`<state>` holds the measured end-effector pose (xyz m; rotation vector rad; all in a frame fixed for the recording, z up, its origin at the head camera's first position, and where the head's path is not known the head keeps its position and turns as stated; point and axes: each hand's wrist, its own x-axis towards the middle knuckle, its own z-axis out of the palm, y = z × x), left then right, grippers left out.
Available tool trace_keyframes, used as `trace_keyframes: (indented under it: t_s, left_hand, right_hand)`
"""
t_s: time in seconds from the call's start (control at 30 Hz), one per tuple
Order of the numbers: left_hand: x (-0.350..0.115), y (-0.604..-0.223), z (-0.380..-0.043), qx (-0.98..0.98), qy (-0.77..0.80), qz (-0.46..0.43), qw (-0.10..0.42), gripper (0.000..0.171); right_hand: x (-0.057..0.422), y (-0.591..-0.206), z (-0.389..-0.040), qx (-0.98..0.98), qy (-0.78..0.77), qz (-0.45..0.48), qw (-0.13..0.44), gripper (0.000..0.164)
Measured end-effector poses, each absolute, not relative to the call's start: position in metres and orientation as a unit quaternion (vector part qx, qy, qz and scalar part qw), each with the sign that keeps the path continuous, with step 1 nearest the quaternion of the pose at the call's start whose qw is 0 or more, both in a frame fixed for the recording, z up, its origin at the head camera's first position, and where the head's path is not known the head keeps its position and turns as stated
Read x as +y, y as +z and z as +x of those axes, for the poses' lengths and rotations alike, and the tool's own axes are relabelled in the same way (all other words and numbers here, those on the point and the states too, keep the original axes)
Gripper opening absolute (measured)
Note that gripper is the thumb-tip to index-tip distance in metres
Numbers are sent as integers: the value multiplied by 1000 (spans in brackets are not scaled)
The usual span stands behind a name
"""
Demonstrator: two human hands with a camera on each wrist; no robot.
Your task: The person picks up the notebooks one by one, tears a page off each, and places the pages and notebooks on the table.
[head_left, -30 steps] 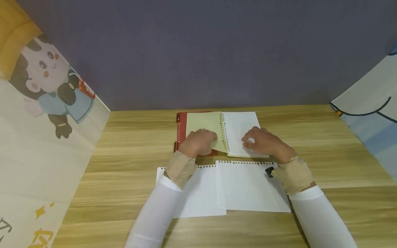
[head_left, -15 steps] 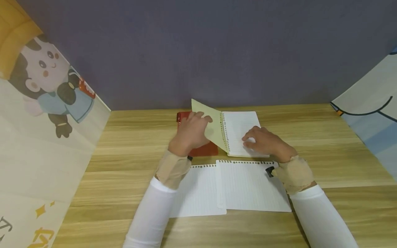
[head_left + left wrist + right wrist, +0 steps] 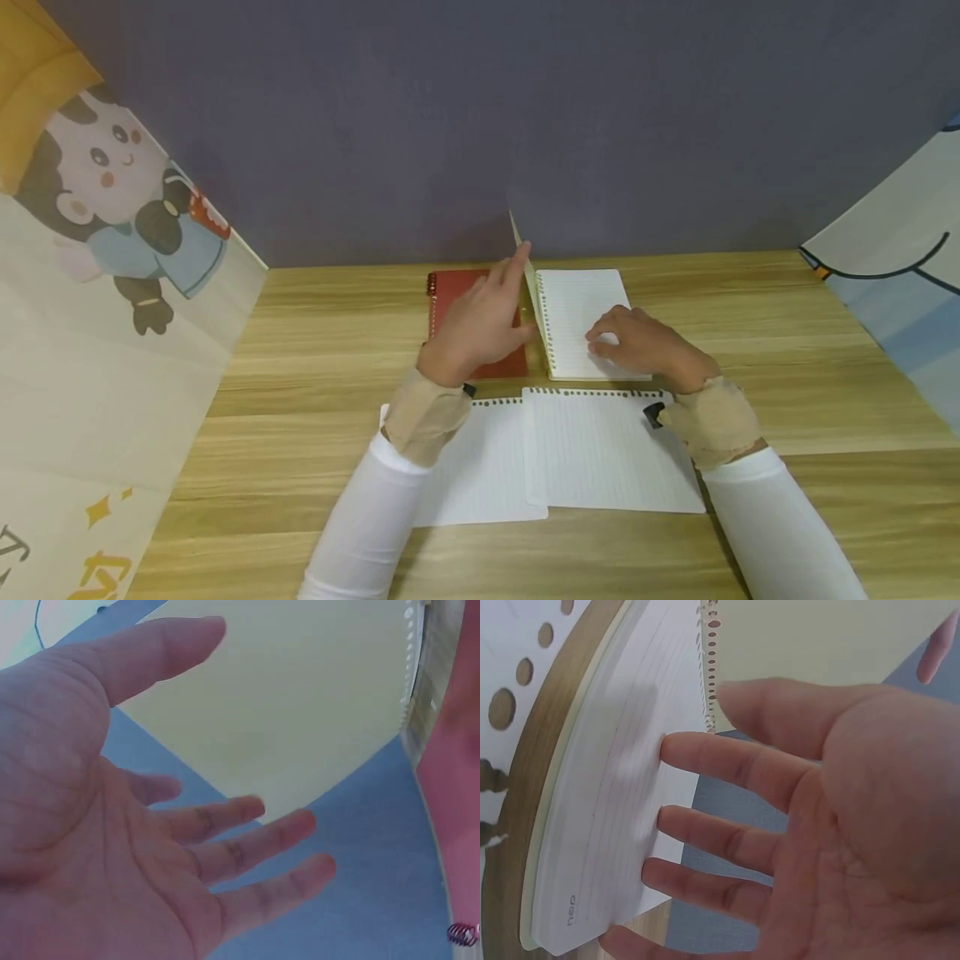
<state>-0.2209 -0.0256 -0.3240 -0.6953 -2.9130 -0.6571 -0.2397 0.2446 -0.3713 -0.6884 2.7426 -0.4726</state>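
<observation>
A small lined paper pad (image 3: 576, 308) lies at the back of the table, its pale yellow cover (image 3: 300, 705) raised almost upright along the punched edge. My left hand (image 3: 483, 321) is at the cover's left side, fingers extended against or close beside it; exact contact cannot be told. In the left wrist view the palm holds nothing. My right hand (image 3: 643, 342) rests its fingertips on the pad's lined page, fingers spread and loosely bent. Behind the left hand lies a red binder cover (image 3: 456, 287) with dark coils (image 3: 431, 284), partly hidden by that hand.
Two loose punched sheets, a right one (image 3: 615, 450) and a left one (image 3: 487, 475), lie overlapping in front of the pad. The wooden table (image 3: 315, 375) meets a grey-blue wall (image 3: 480, 125) at the back. Printed panels stand on both sides.
The yellow cover has swung up from lying flat on the left to nearly upright. My left hand moved from its lower edge and its fingers straightened. The right hand stayed in place.
</observation>
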Motion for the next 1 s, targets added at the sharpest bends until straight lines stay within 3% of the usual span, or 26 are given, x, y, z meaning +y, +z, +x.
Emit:
trace_keyframes:
  t_s: [0.13,0.4,1.0]
  left_hand:
    - [-18,-329,-220,-943,-237,-231,25,116]
    - [-5,-337,-215,-937,-258,-233,-17,129]
    - [23,-368,-218,-960,-157,-229,-32,110]
  right_hand:
    - [247,-371,-240,947,-173,-235,132,34]
    - [250,-368,-241,944,-200,-233,123,47]
    - [250,-364,-240,943,-197,-244,110,44]
